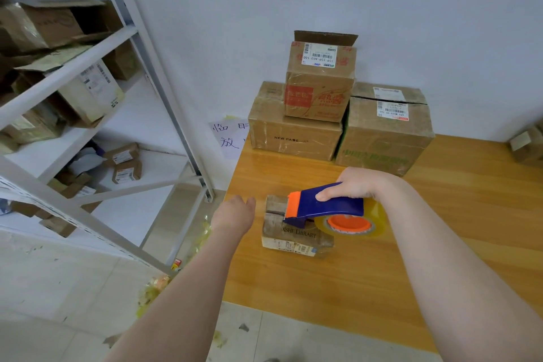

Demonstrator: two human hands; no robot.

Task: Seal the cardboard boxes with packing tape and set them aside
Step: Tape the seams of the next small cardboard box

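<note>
Cardboard, scuffed and brown: the small box point(295, 233) is lying on the wooden surface point(382, 273), near its left edge. The right hand point(358, 185) is gripping the blue dispenser point(329, 203) and holding it just over the box top. The orange blade end is sitting over the open seam, and the tape roll point(349, 225) is hanging past the box's right side. The left hand point(235, 211) is hovering just left of the box. Its fingers are hidden behind the knuckles, so I cannot tell whether they are curled or touching the cardboard.

The likely trouble is that the box is looking light and nothing is clearly pinning it. A pull on the tape could be dragging it along or skewing the strip off the seam, leaving wrinkles or a gap. The toothed blade is also pointing towards the left hand.

Writing: the box top is showing "ASHE LIBRARY", with a barcode label on its near side. Behind the box, a stacked carton point(293, 138) is reading "NEW PAGE". The open-flapped carton point(320, 82) above it is carrying a label with "159 159 A03 160". Left of those, a handwritten Chinese note point(229, 135) is hanging, partly hidden.
</note>
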